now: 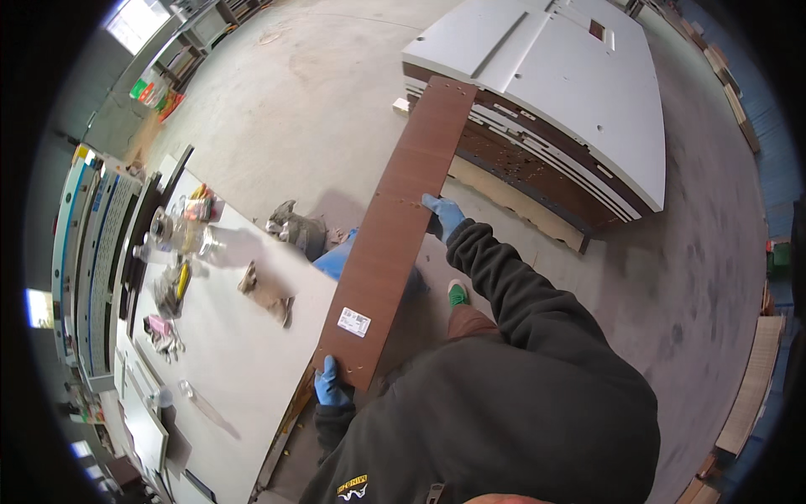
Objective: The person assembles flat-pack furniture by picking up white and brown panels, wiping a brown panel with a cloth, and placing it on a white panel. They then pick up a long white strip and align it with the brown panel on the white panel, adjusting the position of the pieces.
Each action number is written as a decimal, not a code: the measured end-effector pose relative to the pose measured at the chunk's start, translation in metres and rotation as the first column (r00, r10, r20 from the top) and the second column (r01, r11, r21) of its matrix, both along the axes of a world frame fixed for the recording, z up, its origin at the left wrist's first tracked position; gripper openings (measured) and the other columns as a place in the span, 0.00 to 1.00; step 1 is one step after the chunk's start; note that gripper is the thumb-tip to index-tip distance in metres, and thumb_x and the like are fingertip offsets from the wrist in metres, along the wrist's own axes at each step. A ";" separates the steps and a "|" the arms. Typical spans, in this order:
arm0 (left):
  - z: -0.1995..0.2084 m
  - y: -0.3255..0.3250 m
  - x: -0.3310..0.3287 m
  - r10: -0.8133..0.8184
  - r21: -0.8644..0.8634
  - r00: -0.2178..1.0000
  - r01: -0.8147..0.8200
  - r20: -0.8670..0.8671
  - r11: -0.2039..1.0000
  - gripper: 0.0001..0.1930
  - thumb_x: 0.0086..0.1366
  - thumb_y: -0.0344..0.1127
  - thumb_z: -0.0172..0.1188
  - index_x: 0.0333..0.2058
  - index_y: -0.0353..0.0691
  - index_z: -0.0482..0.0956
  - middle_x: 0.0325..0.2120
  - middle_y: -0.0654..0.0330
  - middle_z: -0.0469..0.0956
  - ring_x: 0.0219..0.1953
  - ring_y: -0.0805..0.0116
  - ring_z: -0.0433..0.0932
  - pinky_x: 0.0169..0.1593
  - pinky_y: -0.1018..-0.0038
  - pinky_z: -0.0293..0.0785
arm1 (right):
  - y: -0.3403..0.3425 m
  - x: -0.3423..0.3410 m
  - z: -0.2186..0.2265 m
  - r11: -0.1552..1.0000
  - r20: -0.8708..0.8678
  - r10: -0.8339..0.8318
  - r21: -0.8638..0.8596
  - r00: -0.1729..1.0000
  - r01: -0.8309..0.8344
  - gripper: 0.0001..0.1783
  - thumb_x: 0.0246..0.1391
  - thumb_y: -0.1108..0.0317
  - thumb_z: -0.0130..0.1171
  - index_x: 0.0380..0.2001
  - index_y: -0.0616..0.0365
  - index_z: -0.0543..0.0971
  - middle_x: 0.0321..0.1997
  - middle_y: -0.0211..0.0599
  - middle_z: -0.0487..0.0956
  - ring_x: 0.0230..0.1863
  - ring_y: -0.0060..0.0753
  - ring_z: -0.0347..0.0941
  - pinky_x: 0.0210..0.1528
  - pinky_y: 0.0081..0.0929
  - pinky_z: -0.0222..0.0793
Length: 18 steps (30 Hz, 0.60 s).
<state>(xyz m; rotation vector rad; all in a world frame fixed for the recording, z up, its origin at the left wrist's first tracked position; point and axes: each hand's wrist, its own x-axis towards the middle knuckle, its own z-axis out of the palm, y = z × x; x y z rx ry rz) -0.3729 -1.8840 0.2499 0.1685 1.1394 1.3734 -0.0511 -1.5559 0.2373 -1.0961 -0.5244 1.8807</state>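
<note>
A long brown board [393, 227] with a white label near its close end stretches away from me. My left hand [332, 386], in a blue glove, grips its near left corner, with the thumb on the top face and the other fingers mostly hidden. My right hand [445, 217], also gloved in blue, is closed on the board's right edge around the middle. The far end overlaps the front of a stack of white and brown panels [546, 76]; whether it touches them I cannot tell.
A white worktable [269, 353] on the left carries clear bottles [172, 231], a brown work glove [267, 294] and small tools. Below the board are a grey bag [298, 228] and something blue. Tall panels [88, 260] lean at far left. Boards lie along the right wall.
</note>
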 end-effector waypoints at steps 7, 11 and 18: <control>-0.019 0.134 0.095 -0.108 -0.061 0.986 0.117 0.123 0.991 0.29 0.73 0.39 0.65 0.68 0.36 0.68 0.61 0.54 0.77 0.59 0.56 0.78 0.62 0.58 0.77 | 0.115 0.119 -0.060 0.989 0.023 -0.119 -0.086 0.993 0.121 0.24 0.73 0.58 0.52 0.64 0.60 0.72 0.63 0.43 0.79 0.59 0.42 0.80 0.64 0.44 0.77; -0.029 0.201 0.116 -0.169 -0.014 0.971 0.174 0.170 0.985 0.31 0.73 0.41 0.65 0.69 0.39 0.66 0.62 0.55 0.76 0.60 0.55 0.78 0.63 0.56 0.76 | 0.169 0.142 -0.089 0.977 0.013 -0.175 -0.119 0.985 0.175 0.24 0.73 0.58 0.53 0.65 0.61 0.72 0.64 0.44 0.78 0.60 0.43 0.79 0.66 0.45 0.76; -0.062 0.288 0.118 -0.186 -0.007 0.977 0.188 0.108 0.982 0.31 0.72 0.41 0.67 0.69 0.41 0.67 0.63 0.57 0.75 0.62 0.54 0.76 0.65 0.53 0.74 | 0.240 0.154 -0.117 0.962 -0.027 -0.221 -0.168 0.975 0.213 0.24 0.73 0.59 0.53 0.65 0.60 0.72 0.65 0.44 0.78 0.62 0.44 0.78 0.67 0.45 0.75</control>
